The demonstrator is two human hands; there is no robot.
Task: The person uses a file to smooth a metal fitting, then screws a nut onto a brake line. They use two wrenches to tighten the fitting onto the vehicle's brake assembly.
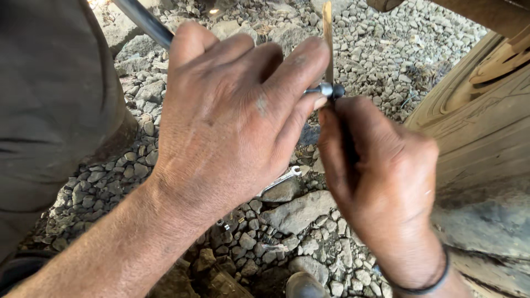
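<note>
1. Pinched between the left hand (232, 121) thumb and forefinger is a small metal bolt (326, 89), its long axis lying roughly level, left to right, with its rounded end passing through a thin upright metal strip (328, 41).
2. Right hand (381, 176) is closed around the lower part of that strip, thumb pressed just under the bolt, so both grips meet at the same spot; the left fingertips are the ones actually on the bolt.
3. A dark tube (144, 22) runs from under the left hand up towards the top left.
4. Below the hands, on the gravel ground (386, 49), lies a small open-ended spanner (282, 179), well apart from both hands.
5. A carved wooden surface (480, 116) rises at the right.
</note>
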